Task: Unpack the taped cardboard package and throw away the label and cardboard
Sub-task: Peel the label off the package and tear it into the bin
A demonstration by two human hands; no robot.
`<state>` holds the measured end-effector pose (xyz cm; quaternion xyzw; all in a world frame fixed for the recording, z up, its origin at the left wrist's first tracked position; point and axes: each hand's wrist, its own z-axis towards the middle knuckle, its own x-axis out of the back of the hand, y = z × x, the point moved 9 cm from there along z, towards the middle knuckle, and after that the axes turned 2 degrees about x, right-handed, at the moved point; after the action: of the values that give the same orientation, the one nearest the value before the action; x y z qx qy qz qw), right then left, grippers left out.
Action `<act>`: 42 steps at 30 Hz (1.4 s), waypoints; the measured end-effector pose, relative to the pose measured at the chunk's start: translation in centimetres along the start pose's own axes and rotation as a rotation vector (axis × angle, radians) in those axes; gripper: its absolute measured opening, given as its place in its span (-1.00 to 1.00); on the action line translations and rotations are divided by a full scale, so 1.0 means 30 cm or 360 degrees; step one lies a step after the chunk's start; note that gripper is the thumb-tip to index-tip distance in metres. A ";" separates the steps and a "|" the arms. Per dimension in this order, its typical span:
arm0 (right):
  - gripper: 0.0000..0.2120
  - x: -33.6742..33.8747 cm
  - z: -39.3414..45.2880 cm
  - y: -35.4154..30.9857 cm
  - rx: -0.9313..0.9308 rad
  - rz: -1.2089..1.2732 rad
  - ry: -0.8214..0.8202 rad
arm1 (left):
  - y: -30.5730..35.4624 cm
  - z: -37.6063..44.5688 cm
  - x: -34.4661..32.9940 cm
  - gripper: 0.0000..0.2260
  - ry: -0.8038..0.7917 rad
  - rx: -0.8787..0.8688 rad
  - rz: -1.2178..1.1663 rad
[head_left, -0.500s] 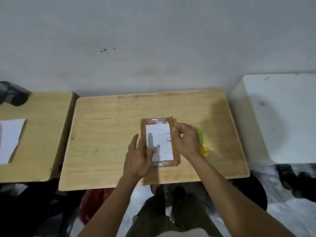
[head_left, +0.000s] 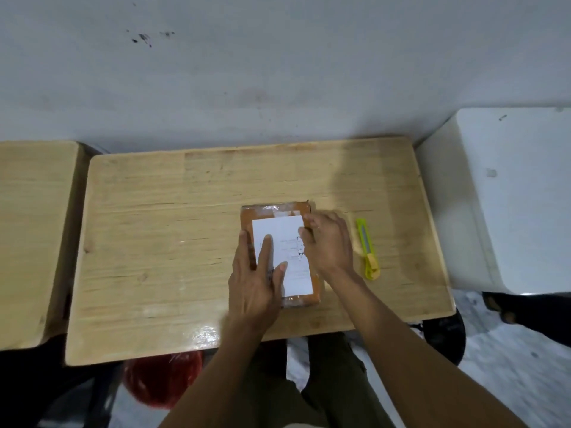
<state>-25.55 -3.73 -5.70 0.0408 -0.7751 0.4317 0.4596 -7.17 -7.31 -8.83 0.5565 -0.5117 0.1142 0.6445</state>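
Compared with half a second earlier, the package (head_left: 279, 254) occupies the same place on the bench (head_left: 173, 242), and both hands have kept their positions on it; the only visible difference is a slight repositioning of the right fingertips along the label edge. The change indicates that the label peel is being started but is not yet under way: the label (head_left: 282, 242) lies flat and fully attached. The left hand (head_left: 256, 279) rests flat on the near-left part of the package, fingers straight and spread, pressing it down onto the bench. The right hand (head_left: 329, 242) sits at the right edge of the package with its fingers curled toward the right edge of the label; whether the fingertips have already pinched that edge cannot be determined from this view. The package lies slightly right of the bench centre. It is a flat, rectangular cardboard parcel, orange-brown, wrapped in glossy clear tape that reflects light along its far and near ends. The white label covers most of the top face and carries faint print on its right half. A yellow-green utility knife (head_left: 366, 250) lies on the bench just beside the right hand, untouched. No seam of tape appears cut.
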 end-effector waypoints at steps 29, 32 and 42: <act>-0.91 -0.048 0.067 -0.048 0.0241 -0.0344 -0.0063 | -0.007 0.001 -0.008 -0.42 -0.0038 0.0127 0.0115; -0.93 -0.052 0.055 -0.058 0.0282 -0.0263 -0.0121 | -0.012 0.003 -0.009 -0.43 -0.0043 0.0132 0.0116; -0.92 -0.007 0.079 -0.050 0.0284 0.0056 -0.0213 | -0.010 0.004 -0.003 -0.43 -0.0034 0.0132 0.0108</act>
<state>-26.35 -6.40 -5.39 0.0967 -0.7632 0.5033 0.3935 -7.06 -7.48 -9.10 0.5662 -0.5321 0.1512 0.6111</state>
